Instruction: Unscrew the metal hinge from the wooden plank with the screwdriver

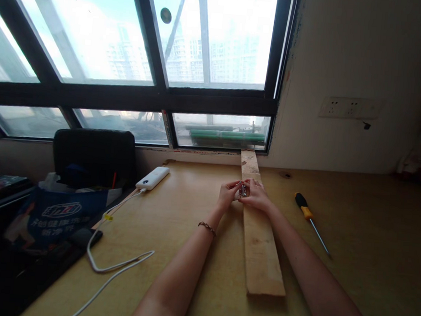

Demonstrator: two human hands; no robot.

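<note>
Both hands meet over a long wooden board [261,251] that lies lengthwise on the table. Between their fingertips is a small metal hinge [243,190] with dark holes in it. My left hand [228,193] pinches it from the left side. From the right, my right hand [256,195] has its fingers closed on the same hinge, partly covering it. Whether the hinge touches the board I cannot tell. A screwdriver [307,213] with a black and yellow handle lies on the table, right of my right forearm.
A white power bank [152,178] with a white cable [112,270] lies on the left of the wooden table [194,176]. Beyond the left edge stand a black chair [93,150] and a blue bag [61,218]. The window [215,104] and wall bound the back.
</note>
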